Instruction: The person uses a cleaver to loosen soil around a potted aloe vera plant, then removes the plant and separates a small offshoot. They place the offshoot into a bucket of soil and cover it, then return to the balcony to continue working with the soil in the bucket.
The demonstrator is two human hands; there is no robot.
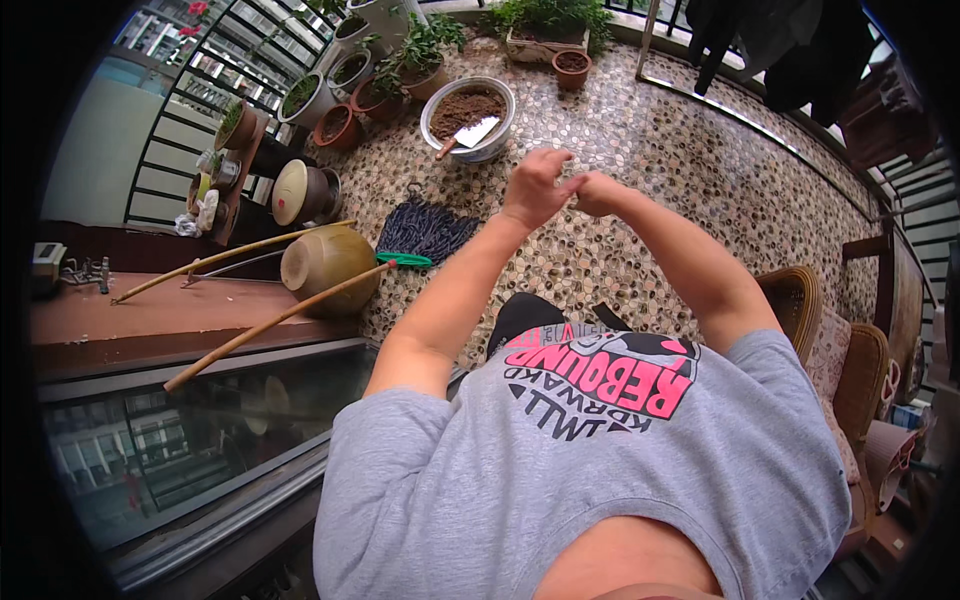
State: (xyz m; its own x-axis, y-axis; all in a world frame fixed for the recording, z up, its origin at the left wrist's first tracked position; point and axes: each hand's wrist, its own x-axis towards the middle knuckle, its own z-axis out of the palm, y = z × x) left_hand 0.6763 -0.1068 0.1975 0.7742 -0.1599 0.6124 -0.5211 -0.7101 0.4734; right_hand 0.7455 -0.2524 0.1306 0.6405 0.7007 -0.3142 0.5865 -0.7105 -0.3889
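In the middle of the head view, my left hand point(536, 184) and my right hand point(604, 193) meet over the pebble-patterned floor point(645, 150). My left thumb points across and touches the fingers of the right hand. A gap shows between that thumb and the bent left fingers, with nothing held there. The right fingers are curled near the left thumb, and whether they grip it cannot be made out. Just beyond both hands stands a round white-rimmed pot point(507, 101) of brown soil. On the soil lies a cleaver point(478, 132), its wooden handle point(447, 148) resting over the near rim.
Potted plants point(304, 101) line the railing. Left of me are a dark mop head point(427, 232), a brown ceramic jar point(330, 270), a green-ended wooden stick point(281, 326) and a window point(225, 442). A wicker chair point(795, 304) stands right; dark cloths point(780, 52) hang beyond.
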